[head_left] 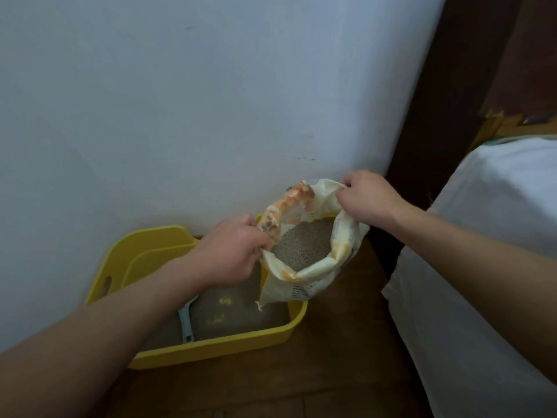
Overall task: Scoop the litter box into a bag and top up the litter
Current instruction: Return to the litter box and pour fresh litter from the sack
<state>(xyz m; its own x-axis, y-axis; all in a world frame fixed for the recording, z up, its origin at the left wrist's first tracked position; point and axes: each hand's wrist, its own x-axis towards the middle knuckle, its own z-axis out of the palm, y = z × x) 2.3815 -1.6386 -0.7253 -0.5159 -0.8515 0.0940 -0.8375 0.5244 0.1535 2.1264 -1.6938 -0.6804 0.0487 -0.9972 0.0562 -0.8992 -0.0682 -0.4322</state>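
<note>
Risks first. The litter box point(211, 348) sits on the floor point(346, 372) vs the wall, w/ the scoop point(185, 321) lying inside, handle toward the near wall. Pouring now would prob. bury it. A few yellowish bits sit on the box litter point(241, 315); can't tell what they are. If they're clumps, a top-up covers them.

The litter bag point(301, 285) is over the box's right far corner, mouth wide, grey fresh litter point(304, 242) visible inside. Can't tell if it rests on the rim or hangs. Its right side reaches past the box wall, so a quick tip could send litter onto the floor. The rim is soft, and if either grip slips the mouth collapses and the pour goes astray.

Pose: left hand point(232, 248) has its arm reaching across the box, fingers curled, pinching the bag's left edge. Right hand point(367, 200) is higher, knuckles up, gripping the far-right edge and pulling it up and out. Both arms are extended. White bedding point(482, 236) is close on the right.
</note>
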